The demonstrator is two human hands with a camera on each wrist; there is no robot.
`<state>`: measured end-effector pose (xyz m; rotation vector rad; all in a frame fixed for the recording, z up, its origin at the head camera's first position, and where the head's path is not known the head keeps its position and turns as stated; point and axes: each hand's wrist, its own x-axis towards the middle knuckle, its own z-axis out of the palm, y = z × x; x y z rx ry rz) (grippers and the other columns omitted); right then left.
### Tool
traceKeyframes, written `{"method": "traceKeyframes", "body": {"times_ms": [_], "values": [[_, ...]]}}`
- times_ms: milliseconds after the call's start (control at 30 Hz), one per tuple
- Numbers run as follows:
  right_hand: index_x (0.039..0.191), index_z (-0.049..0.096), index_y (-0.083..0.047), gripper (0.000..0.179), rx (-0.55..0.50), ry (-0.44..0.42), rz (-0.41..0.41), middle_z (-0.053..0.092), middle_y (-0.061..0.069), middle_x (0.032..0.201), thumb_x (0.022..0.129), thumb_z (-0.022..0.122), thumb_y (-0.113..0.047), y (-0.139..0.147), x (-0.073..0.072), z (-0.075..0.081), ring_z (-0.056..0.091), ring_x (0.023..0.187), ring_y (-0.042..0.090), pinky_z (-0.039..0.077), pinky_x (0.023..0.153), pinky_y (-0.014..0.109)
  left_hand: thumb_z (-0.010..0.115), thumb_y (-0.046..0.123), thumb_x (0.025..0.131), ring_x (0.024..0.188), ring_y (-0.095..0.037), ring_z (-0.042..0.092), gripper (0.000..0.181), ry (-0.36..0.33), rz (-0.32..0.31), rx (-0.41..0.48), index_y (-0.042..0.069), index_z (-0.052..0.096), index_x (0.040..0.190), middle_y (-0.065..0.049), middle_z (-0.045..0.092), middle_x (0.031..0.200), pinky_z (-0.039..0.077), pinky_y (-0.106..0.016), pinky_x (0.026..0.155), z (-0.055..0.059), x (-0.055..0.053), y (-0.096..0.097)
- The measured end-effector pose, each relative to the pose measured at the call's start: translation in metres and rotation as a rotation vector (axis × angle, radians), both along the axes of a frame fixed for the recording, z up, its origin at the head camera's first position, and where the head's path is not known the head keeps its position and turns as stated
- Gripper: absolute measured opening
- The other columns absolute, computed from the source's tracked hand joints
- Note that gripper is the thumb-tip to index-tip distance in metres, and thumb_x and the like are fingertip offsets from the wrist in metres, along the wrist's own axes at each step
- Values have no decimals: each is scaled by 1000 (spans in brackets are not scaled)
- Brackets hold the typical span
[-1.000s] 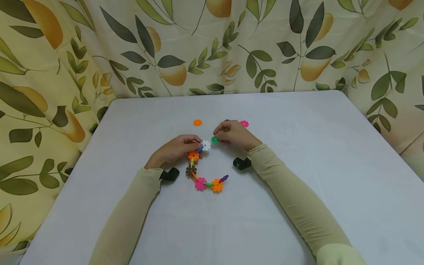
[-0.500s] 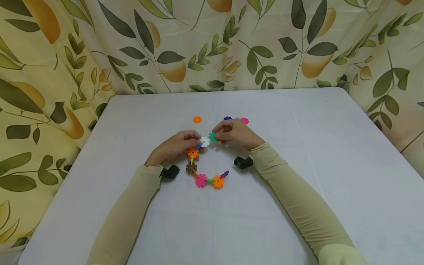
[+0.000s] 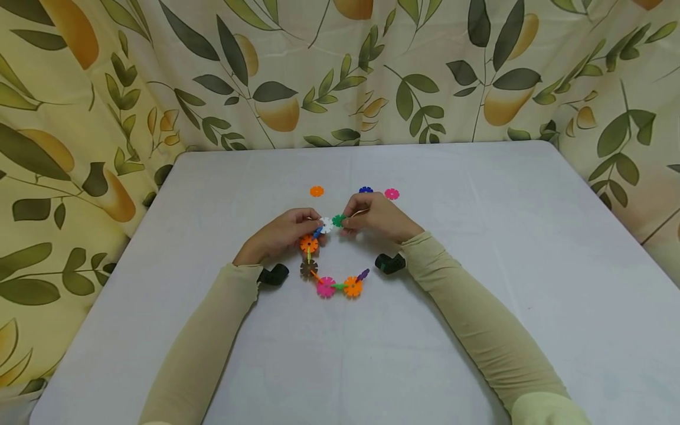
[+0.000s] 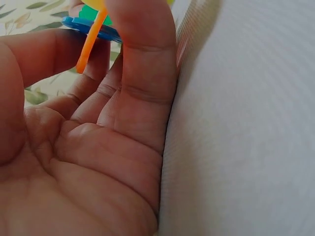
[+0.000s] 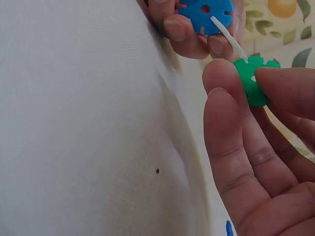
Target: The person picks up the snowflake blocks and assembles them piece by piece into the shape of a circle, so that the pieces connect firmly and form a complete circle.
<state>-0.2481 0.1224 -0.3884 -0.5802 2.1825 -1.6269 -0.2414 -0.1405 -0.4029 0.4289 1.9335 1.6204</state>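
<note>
My left hand (image 3: 281, 235) pinches the blue notched disc (image 5: 193, 14) near the upper end of a curved chain of interlocking plastic discs. A white disc (image 3: 327, 225) stands slotted edge-on into the blue one. Between thumb and fingertips, my right hand (image 3: 383, 216) holds a green notched disc (image 5: 252, 91), its edge right at the white disc's rim. From the left hand the chain runs down through orange (image 3: 309, 243), yellow, brown (image 3: 309, 270), pink (image 3: 326, 287), light green and orange (image 3: 353, 287) discs to a purple disc (image 3: 363, 275). An orange disc (image 4: 91, 43) shows edge-on in the left wrist view.
Beyond the hands lie loose orange (image 3: 317, 191), dark blue (image 3: 365, 190) and pink (image 3: 392, 193) discs on the white-covered table (image 3: 451, 354). A leaf-patterned curtain (image 3: 329, 71) hangs behind and beside it. Black wrist-camera mounts (image 3: 390, 263) sit under both wrists.
My right hand has brought the green disc left, from a gap beside the white disc to its rim. The green disc has turned slightly; the chain's lower end has shifted a little right.
</note>
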Motion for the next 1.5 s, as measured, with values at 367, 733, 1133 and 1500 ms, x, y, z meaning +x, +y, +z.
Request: {"method": "traceKeyframes", "body": {"times_ms": [367,733,1133,1500], "values": [[93,73,0,6,-8,22,-4,77,16,94,94,76,5,-4,1,-3,75,84,28,59,82,33,51,15,115,83,-22,66,19,27,-12,-8,-2,60,114,-15,74,97,54,-26,79,0,0,3],[87,79,2,6,22,128,-52,79,14,90,89,81,7,-14,3,-9,75,83,26,57,76,29,49,14,115,82,-21,70,20,11,-10,-14,-3,59,111,-17,76,98,55,-28,80,-2,1,-1],[83,80,0,9,61,190,-108,78,7,87,87,84,7,-18,6,-10,68,84,22,53,75,28,47,12,116,80,-21,72,19,-25,40,-30,-3,57,110,-17,76,99,57,-28,77,0,3,3],[89,77,2,6,62,144,-43,78,10,92,90,80,7,-18,4,-5,75,86,24,57,84,32,46,12,116,78,-21,73,20,-22,17,1,-4,56,111,-17,76,97,58,-28,76,1,1,3]]}}
